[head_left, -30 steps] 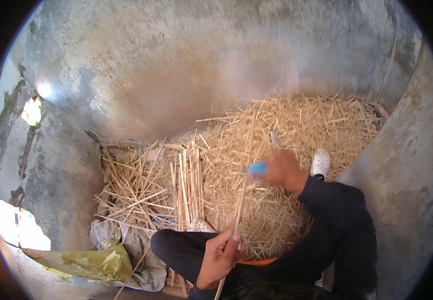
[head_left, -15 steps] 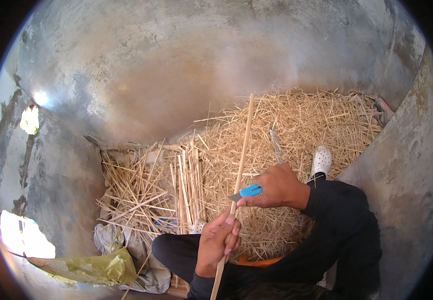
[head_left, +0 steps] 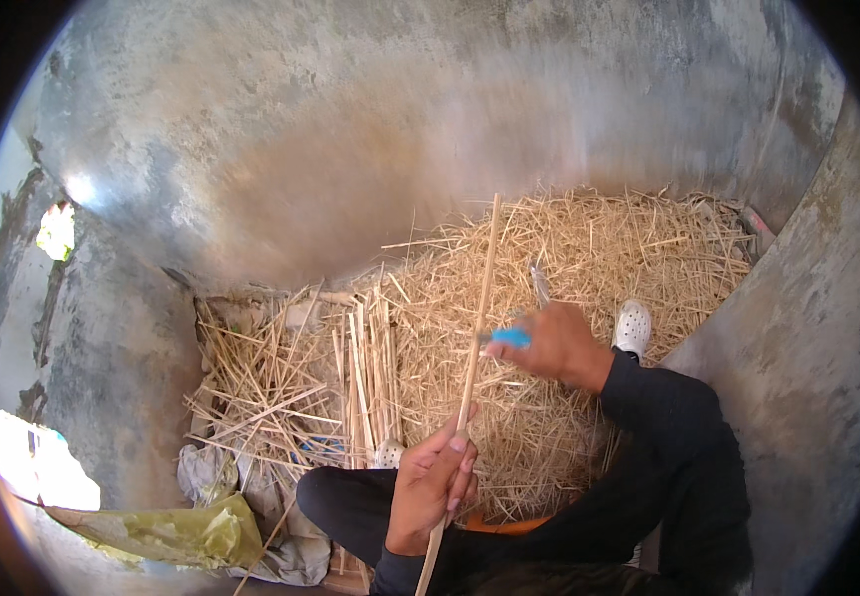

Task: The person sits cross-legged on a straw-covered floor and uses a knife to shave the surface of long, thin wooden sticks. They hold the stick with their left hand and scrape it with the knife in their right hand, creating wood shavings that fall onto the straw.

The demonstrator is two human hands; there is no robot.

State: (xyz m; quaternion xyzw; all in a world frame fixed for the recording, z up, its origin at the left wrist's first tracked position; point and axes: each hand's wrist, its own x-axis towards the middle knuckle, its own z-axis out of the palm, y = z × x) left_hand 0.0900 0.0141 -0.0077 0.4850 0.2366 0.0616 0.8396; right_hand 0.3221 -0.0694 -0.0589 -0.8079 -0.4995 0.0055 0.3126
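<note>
A long, pale bamboo strip (head_left: 486, 283) slants up from the lower middle, its far end pointing at the wall. My left hand (head_left: 428, 492) is closed around its lower part, thumb lying along it. My right hand (head_left: 561, 350) grips a blue utility knife (head_left: 510, 338), slightly blurred, whose blade meets the strip well above the left hand. Just beyond the right knuckles, a narrow shiny grey metal piece (head_left: 540, 284) shows against the shavings; its lower end is hidden by the hand, and I cannot tell what it is.
Curled shavings (head_left: 638, 238) heap over the floor to the wall (head_left: 380, 129). On the left stand upright strips (head_left: 370, 368) beside a tangle of loose ones (head_left: 261, 387). A yellowish plastic sheet (head_left: 181, 531) and grey sacking (head_left: 296, 551) lie lower left. A white clog (head_left: 632, 328) is on my foot.
My right hand and the knife have moved up along the strip, away from the left hand. The left hand keeps its hold in about the same place.
</note>
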